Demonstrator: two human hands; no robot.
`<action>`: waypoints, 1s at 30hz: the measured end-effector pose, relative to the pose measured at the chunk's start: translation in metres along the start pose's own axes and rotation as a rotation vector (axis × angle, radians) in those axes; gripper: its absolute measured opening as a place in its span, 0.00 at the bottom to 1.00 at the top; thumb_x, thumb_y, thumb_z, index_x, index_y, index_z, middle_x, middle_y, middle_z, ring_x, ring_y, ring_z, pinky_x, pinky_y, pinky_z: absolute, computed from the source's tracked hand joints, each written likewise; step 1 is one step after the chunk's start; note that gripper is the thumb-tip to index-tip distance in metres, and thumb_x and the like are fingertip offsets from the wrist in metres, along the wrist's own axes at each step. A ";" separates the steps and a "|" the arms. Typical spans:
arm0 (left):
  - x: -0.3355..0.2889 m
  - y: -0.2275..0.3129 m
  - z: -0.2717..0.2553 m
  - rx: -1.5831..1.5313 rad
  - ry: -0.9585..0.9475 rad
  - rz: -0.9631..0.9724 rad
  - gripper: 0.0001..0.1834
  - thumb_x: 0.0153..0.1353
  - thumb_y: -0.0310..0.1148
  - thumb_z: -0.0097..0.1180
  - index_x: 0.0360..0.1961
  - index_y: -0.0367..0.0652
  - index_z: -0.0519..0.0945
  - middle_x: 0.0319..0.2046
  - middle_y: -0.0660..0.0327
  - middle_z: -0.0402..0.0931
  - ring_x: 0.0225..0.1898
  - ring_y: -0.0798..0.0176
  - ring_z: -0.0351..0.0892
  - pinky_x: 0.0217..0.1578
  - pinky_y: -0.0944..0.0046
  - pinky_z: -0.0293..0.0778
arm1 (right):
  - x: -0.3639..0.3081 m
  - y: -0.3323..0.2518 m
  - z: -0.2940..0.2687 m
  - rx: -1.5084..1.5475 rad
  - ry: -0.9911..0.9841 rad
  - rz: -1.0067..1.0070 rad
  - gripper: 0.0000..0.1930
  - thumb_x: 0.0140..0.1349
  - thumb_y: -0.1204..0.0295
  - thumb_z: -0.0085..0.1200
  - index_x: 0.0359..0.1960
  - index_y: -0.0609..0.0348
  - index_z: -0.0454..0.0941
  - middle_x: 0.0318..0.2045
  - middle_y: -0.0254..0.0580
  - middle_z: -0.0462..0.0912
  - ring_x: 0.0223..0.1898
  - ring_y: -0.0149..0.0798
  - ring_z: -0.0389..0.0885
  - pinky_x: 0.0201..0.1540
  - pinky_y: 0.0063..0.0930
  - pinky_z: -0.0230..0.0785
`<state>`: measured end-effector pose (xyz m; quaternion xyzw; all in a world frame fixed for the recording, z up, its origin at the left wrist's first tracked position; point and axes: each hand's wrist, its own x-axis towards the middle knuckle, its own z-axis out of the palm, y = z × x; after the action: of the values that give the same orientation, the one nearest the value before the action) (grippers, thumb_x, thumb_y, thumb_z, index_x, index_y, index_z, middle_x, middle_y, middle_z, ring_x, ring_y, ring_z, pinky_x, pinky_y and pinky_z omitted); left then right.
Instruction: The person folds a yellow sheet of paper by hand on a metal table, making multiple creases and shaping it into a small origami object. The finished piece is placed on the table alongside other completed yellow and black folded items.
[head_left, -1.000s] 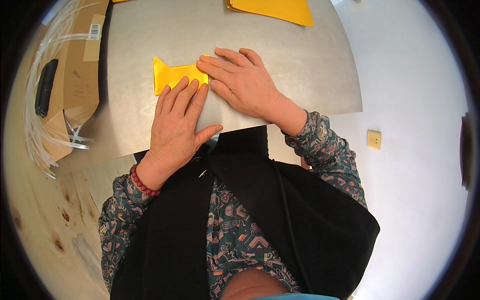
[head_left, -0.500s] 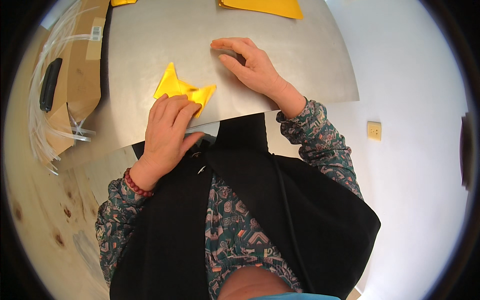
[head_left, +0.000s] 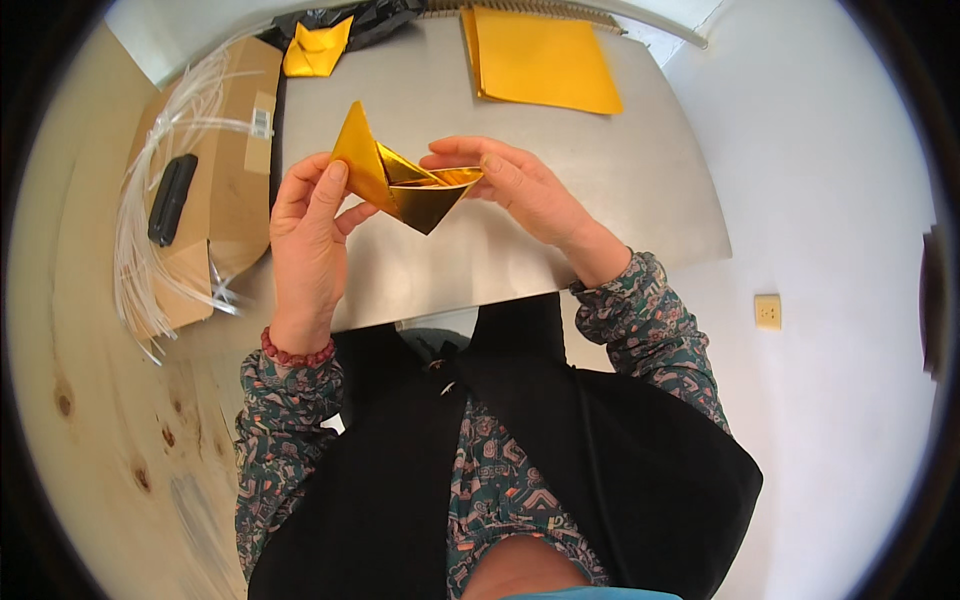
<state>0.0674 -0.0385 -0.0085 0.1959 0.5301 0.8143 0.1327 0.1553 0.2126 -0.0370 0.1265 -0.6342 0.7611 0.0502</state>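
Note:
Raised above the metal table [head_left: 450, 270] is a folded piece of shiny gold paper [head_left: 430, 205], boat-like, with a tall point on its left and an open hollow toward the right. My left hand [head_left: 308, 225] pinches it at the left side, thumb in front and fingers behind. At its right corner, the thumb and fingers of my right hand [head_left: 530, 192] close on the tip. Another folded gold paper piece [head_left: 315, 55] sits at the far left of the table.
Flat gold paper sheets [head_left: 550, 62] lie stacked at the back. A black plastic bag [head_left: 385, 18] rests behind the far folded piece. On the left, a cardboard box [head_left: 235, 175] carries clear plastic strips [head_left: 150, 250] and a black object [head_left: 172, 200]. A wall socket [head_left: 767, 311] is at right.
The gold paper has gone from lying on the table under my left hand to being held up, its hollow spread wider. My right hand has come over from empty space to its right corner.

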 end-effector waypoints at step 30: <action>0.067 0.010 0.003 0.317 -0.330 0.101 0.09 0.78 0.34 0.63 0.43 0.39 0.85 0.34 0.72 0.81 0.34 0.80 0.74 0.35 0.77 0.69 | 0.087 -0.064 0.004 -0.486 -0.076 -0.334 0.15 0.68 0.71 0.70 0.54 0.56 0.86 0.41 0.33 0.89 0.40 0.27 0.86 0.45 0.24 0.79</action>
<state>0.0094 -0.0117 0.0135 0.3712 0.6120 0.6833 0.1440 0.0874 0.2138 0.0471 0.2419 -0.7698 0.5627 0.1796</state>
